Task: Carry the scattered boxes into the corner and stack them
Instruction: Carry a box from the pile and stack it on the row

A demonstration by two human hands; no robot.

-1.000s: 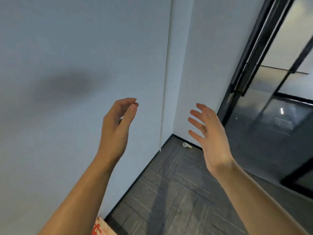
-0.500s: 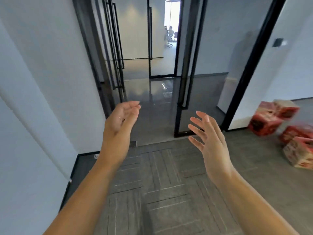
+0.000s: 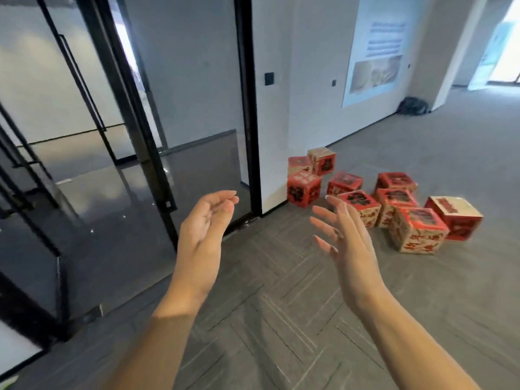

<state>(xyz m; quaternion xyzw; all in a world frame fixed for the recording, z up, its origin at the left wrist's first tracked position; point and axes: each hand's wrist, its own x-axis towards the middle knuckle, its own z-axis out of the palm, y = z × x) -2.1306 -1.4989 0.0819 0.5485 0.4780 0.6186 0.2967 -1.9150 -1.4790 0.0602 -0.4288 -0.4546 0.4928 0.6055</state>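
Several red and cream printed boxes lie scattered on the grey carpet ahead to the right, near a white wall. The nearest box [image 3: 418,233] sits tilted at the front; another box [image 3: 303,188] stands closest to the wall with two more boxes behind it. My left hand [image 3: 204,232] and my right hand [image 3: 347,240] are raised in front of me, palms facing each other, fingers apart and holding nothing. Both hands are well short of the boxes.
Black-framed glass doors and partitions [image 3: 247,108] fill the left half, with a shiny dark floor behind them. A large poster [image 3: 374,49] hangs on the white wall. A dark bag [image 3: 413,106] lies at the far wall. Carpet [image 3: 281,319] stretches between me and the boxes.
The view has swung right, from the wall corner past the glass doors to the scattered boxes. Both hands stay raised and empty in the same pose.
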